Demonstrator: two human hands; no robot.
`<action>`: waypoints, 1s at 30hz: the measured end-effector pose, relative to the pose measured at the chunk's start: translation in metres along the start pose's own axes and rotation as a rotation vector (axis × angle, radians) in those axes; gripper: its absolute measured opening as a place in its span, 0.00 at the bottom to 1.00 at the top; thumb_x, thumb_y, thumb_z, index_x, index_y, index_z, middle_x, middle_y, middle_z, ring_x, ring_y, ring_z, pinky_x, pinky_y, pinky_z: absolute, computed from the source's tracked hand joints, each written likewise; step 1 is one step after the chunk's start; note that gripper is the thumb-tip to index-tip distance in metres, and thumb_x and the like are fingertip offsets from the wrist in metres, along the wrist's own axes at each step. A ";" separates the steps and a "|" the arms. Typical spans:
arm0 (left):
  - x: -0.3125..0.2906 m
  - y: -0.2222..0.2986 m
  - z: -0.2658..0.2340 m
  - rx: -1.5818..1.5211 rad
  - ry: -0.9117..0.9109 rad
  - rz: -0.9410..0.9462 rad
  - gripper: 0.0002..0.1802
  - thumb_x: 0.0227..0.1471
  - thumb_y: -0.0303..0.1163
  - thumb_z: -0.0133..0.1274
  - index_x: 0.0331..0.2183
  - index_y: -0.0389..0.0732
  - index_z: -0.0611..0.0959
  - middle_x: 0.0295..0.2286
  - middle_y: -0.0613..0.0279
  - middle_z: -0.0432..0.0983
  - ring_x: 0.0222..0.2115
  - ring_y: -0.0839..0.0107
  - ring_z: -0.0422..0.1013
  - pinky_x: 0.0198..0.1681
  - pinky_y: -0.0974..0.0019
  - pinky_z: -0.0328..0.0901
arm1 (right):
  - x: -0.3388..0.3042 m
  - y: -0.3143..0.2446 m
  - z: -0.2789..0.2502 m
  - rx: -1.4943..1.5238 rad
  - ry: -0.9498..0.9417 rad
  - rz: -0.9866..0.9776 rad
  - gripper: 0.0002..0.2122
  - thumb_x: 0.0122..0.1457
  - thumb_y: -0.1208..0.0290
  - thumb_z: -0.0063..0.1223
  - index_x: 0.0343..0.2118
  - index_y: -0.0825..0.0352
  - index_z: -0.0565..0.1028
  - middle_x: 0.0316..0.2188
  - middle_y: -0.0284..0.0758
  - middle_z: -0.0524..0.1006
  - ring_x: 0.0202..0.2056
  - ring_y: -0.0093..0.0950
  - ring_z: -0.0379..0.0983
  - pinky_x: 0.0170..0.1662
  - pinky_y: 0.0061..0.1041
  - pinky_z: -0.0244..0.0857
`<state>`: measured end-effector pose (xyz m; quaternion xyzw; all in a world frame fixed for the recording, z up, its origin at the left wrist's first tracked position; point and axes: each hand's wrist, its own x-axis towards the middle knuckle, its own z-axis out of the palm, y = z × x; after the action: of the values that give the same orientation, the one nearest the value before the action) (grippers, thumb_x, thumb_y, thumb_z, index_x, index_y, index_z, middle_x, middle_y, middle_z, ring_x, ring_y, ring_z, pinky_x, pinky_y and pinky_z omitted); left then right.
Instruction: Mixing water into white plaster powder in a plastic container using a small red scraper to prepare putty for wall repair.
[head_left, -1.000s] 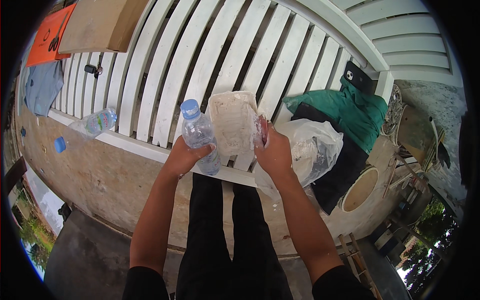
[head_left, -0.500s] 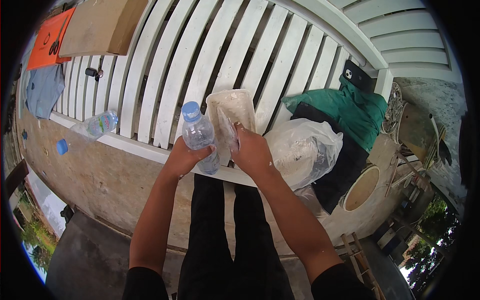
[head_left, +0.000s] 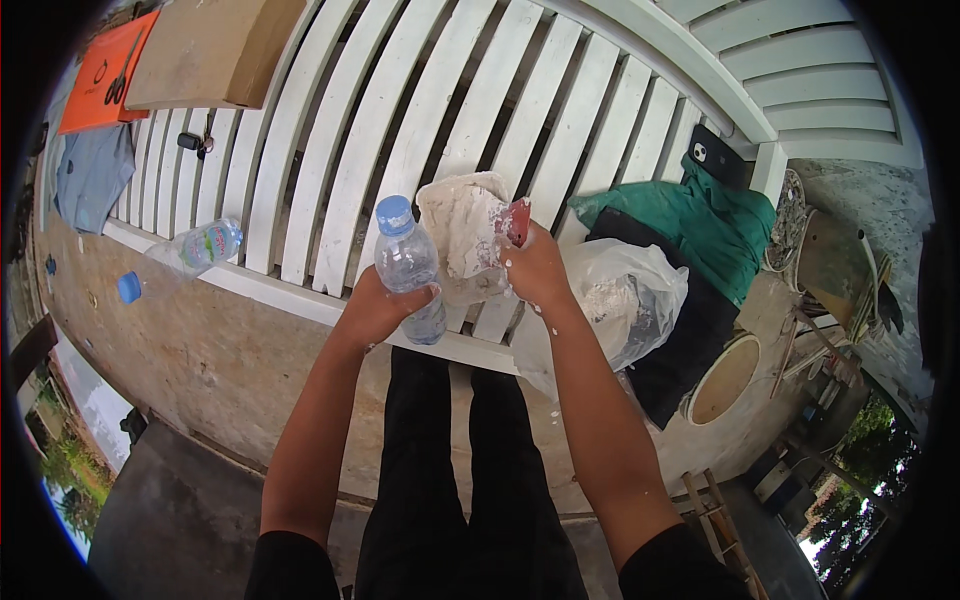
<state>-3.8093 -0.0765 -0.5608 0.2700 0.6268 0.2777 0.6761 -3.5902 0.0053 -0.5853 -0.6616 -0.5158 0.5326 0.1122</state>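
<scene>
My left hand point(head_left: 380, 308) is wrapped round a clear plastic bottle point(head_left: 410, 262) with a blue cap, held upright over the bench's front edge. Just right of it sits a whitish tub point(head_left: 433, 205) with thick white paste point(head_left: 458, 225) inside. At the tub's right side, my right hand point(head_left: 535, 268) grips a red flat tool point(head_left: 518, 222) smeared with paste; its other end is hidden. White specks cling to my fingers. An open plastic bag point(head_left: 650, 300) with white powder lies beside my right wrist.
The white slatted bench point(head_left: 370, 130) carries a cardboard box point(head_left: 200, 50), an orange packet point(head_left: 105, 75), keys point(head_left: 190, 142), a second bottle point(head_left: 205, 247) lying down, a green cloth point(head_left: 735, 220) and a phone point(head_left: 718, 155). A round lid point(head_left: 725, 380) is below right.
My right hand has lifted and moved right, turning the tool so its red part shows. The bottle in my left hand has shifted slightly right.
</scene>
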 end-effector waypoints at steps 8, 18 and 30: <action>-0.001 0.009 0.004 0.057 -0.013 -0.002 0.23 0.47 0.34 0.62 0.45 0.35 0.79 0.39 0.53 0.79 0.41 0.62 0.75 0.48 0.57 0.67 | 0.006 -0.016 -0.016 -0.030 -0.012 0.016 0.14 0.52 0.74 0.53 0.42 0.72 0.76 0.29 0.38 0.79 0.28 0.29 0.74 0.35 0.29 0.67; -0.003 0.005 -0.002 0.034 0.024 -0.009 0.23 0.48 0.34 0.62 0.45 0.35 0.79 0.39 0.54 0.79 0.42 0.62 0.76 0.48 0.57 0.67 | -0.002 -0.045 -0.040 -0.377 -0.051 -0.175 0.18 0.51 0.72 0.57 0.45 0.71 0.74 0.31 0.50 0.78 0.32 0.48 0.76 0.39 0.36 0.69; -0.002 0.004 -0.001 0.013 0.011 -0.018 0.23 0.48 0.33 0.62 0.46 0.35 0.78 0.40 0.53 0.79 0.43 0.62 0.75 0.49 0.57 0.67 | -0.023 0.002 -0.032 -0.332 -0.101 -0.218 0.17 0.54 0.74 0.56 0.48 0.68 0.73 0.29 0.48 0.78 0.31 0.43 0.77 0.39 0.34 0.69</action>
<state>-3.8111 -0.0753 -0.5561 0.2671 0.6347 0.2691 0.6733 -3.5610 -0.0015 -0.5597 -0.5836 -0.6702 0.4574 0.0327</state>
